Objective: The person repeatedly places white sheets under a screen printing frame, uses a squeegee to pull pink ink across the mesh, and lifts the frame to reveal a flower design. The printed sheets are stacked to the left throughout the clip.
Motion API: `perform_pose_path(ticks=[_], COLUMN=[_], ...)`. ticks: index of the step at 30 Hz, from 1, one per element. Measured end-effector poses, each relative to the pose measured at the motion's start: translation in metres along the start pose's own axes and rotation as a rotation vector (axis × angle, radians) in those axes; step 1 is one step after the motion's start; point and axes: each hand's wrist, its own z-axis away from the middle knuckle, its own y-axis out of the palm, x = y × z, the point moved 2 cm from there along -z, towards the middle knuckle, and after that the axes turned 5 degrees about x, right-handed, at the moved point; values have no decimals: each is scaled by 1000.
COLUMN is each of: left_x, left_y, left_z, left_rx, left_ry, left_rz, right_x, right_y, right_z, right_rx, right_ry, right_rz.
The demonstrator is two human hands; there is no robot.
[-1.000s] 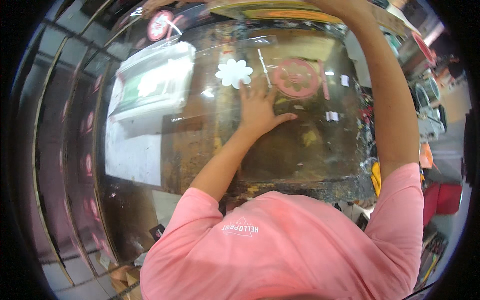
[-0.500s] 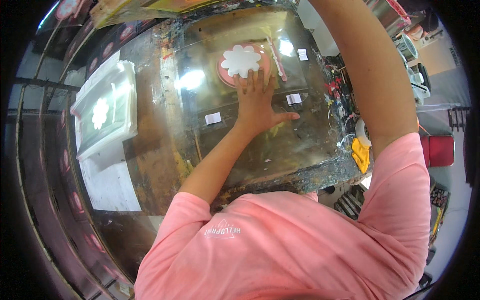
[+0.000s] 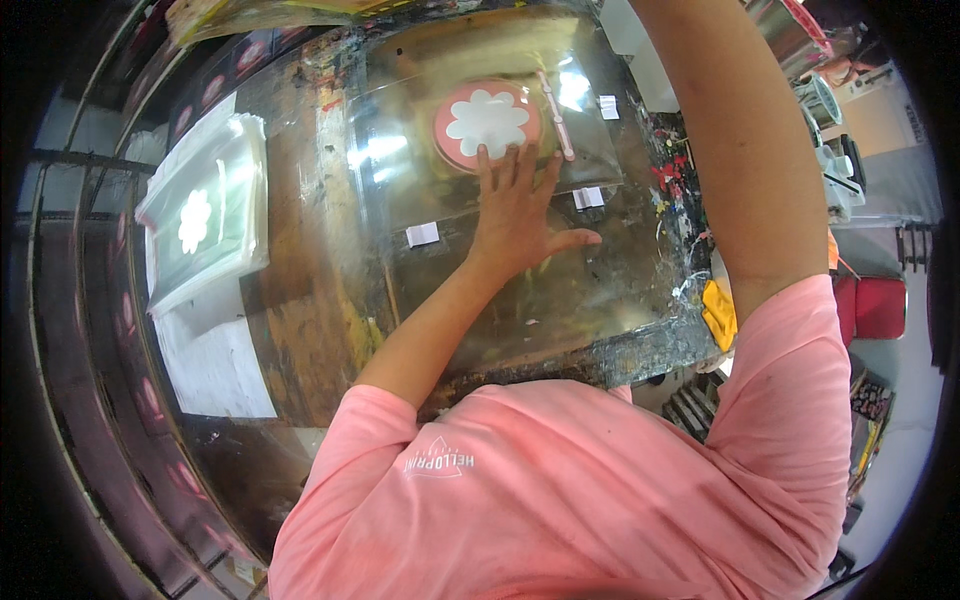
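White flower (image 3: 487, 118) on clear sheet (image 3: 420, 190), its lower edge at tips of splayed, unclenched fingers (image 3: 508, 172) on left hand (image 3: 508, 218)

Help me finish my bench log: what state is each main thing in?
Bare left hand, fingers spread
Right hand, out of view
Clear rectangular plastic sheet, flat
White scalloped flower print, overlapping round pink print
Clear plastic sheet stack, resting on white paper
Small white paper tabs, lying apart

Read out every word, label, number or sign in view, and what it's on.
Pink shirt, chest: white lettering, readable but not copied out; the smaller line is blurred.
Pale panel, far right: dark lettering, too small to read reliably.
White flower over pink disc: no lettering visible.
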Motion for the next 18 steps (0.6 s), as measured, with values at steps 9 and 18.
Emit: perform_pose_path(ticks=[9,18], left_x=[45,76], left_y=[-90,-148], left_z=[-6,85], left_rx=[-306,-260], left_ry=[-454,-700], left_rz=[584,909], right_x=[-3,-17], right_y=[11,108], right_z=[22,165], right_rx=[8,572], right_ry=[-114,-370], right_rz=[-70,-192])
